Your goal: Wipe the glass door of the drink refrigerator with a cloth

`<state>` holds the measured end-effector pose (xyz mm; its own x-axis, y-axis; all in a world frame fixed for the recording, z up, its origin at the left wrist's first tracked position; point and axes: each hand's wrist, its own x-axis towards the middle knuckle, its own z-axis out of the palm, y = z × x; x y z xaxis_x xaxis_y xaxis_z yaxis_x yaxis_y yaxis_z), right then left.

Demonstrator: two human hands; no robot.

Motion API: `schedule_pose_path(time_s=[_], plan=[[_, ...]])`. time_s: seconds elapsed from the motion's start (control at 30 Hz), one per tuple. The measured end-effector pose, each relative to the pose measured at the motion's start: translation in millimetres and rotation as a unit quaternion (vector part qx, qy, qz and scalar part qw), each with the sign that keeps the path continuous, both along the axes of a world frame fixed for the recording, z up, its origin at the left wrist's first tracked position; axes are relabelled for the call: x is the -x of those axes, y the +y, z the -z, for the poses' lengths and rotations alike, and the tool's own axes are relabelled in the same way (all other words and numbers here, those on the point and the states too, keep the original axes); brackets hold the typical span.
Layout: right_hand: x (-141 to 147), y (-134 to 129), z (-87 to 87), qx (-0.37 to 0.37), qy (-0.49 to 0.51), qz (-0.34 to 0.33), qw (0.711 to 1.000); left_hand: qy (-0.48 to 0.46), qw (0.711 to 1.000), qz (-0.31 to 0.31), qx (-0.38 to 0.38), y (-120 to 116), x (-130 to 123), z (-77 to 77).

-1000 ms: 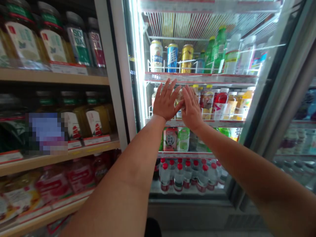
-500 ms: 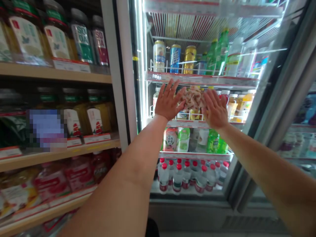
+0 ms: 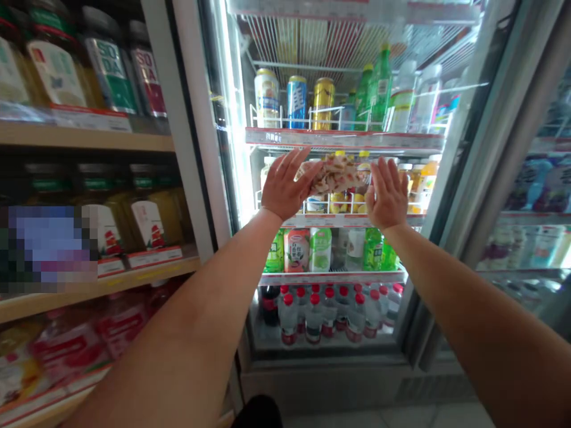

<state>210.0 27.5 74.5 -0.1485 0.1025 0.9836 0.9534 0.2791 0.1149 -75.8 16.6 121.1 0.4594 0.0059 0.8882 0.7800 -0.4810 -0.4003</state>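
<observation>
A crumpled, mottled pink-and-beige cloth (image 3: 339, 173) shows between my two hands, in front of the glass fridge door (image 3: 450, 148). My left hand (image 3: 285, 185) is open to its left, palm toward the glass, fingers stretched upward. Its thumb and forefinger side meets the cloth's left edge. To the right, my right hand (image 3: 387, 195) is also open, with fingers pointing up and a narrow gap between it and the cloth. Whether either palm presses on the glass, I cannot tell. Behind the door are drink cans (image 3: 297, 102) and green bottles (image 3: 380, 89).
Red-capped water bottles (image 3: 314, 321) fill the fridge floor. At left, a wooden shelf (image 3: 111, 139) holds bottled drinks close to my left arm. A vertical metal door frame (image 3: 482, 154) runs along the right, beside another fridge section with drinks.
The view has shifted slightly right. My right hand has moved right relative to the fridge, and a gap now shows between it and the cloth. My left hand stays by the cloth's left edge.
</observation>
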Motion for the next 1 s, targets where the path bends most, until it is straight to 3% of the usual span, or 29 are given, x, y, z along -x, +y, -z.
schedule_pose_path(time_s=[0.3, 0.6, 0.83, 0.9, 1.0], plan=[[-1.7, -1.0, 1.1, 0.000, 0.000, -0.008, 1.000, 0.051, 0.998, -0.014, -0.030, 13.6, -1.7, 8.5], [-0.9, -1.8, 1.4, -0.001, 0.004, -0.004, 1.000, 0.023, 0.999, 0.009, -0.027, 4.0, -0.7, 9.4], [-0.6, -1.2, 1.9, -0.013, 0.004, 0.001, 1.000, -0.130, 0.991, 0.014, -0.029, 18.9, 0.7, 10.1], [-0.5, -1.2, 1.9, -0.010, 0.003, 0.001, 1.000, -0.102, 0.994, 0.005, -0.041, 18.1, 1.5, 8.7], [0.0, -1.2, 2.0, -0.006, 0.007, -0.001, 1.000, 0.039, 0.999, -0.004, -0.022, 10.3, 0.4, 7.2]])
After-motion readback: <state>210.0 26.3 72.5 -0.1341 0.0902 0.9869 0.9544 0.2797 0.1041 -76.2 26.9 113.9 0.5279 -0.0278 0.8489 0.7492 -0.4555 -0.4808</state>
